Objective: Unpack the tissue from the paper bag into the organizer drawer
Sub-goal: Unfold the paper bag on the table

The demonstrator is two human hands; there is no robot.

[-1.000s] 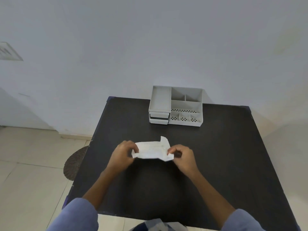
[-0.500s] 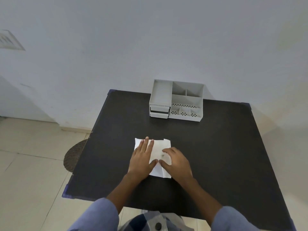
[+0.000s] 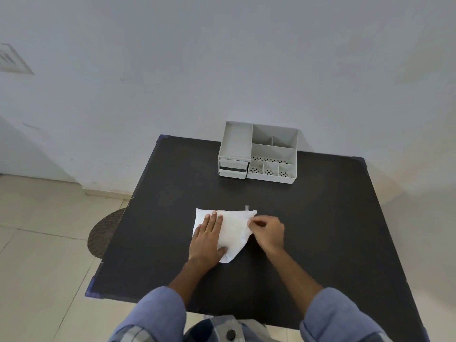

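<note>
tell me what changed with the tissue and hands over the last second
The tissue, held up between both hands, was laid on the table. The left hand now presses it flat; the right hand has folded its right side over into a triangle and pinches that edge. The organizer has not moved, its drawer slightly open.

No text, label, brand, number or sign can be read anywhere in the head view.
</note>
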